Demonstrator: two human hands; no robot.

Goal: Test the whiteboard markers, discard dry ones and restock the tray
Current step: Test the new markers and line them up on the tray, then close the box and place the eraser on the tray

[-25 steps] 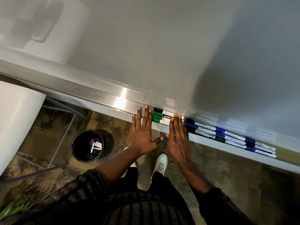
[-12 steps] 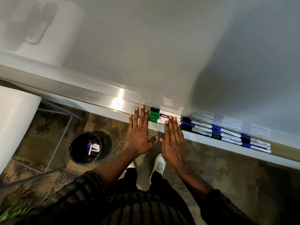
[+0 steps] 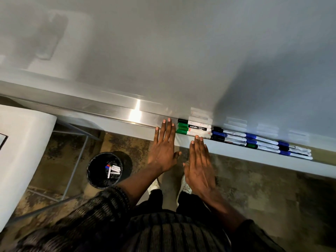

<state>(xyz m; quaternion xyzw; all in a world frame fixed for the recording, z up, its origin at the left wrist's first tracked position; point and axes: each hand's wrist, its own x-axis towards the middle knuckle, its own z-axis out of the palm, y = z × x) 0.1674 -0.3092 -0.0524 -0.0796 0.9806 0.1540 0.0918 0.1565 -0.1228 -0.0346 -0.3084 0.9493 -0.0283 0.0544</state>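
Left hand (image 3: 164, 151) and right hand (image 3: 200, 167) lie flat, fingers straight.

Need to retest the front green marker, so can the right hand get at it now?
Probably yes: the right hand lies flat with its fingertips at the front green marker, and nothing covers it.

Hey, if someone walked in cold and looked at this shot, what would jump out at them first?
Two flat, outstretched hands, the left hand and right hand, reach the left end of a tight row of white-barrelled whiteboard markers with green, black and blue caps packed along the silver metal tray under the whiteboard. Lower left on the floor, a round black bin holds a few discarded markers.
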